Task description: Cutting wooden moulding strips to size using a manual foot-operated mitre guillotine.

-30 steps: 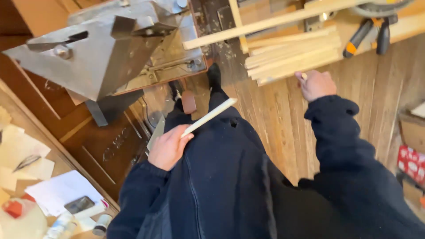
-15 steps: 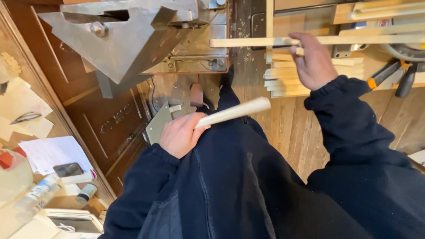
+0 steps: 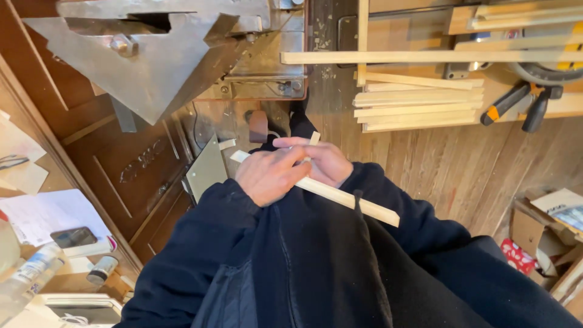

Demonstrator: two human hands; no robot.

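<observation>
My left hand and my right hand meet in front of my dark jacket. A long pale wooden stick runs slantwise from near my left hand down to the right across my right sleeve, and my left hand grips it. The end of a second pale stick pokes up between the fingers of my right hand. How the two sticks lie against each other inside the hands is hidden.
A stack of pale wooden sticks lies on the plank floor ahead, under a longer strip. Black-and-orange pliers lie to its right. A grey metal machine stands at upper left. Papers, a phone and bottles sit at lower left.
My right hand has come back from the stack of sticks to my left hand, bringing a stick. The stick in my left hand has swung from pointing up-right to slanting down-right.
</observation>
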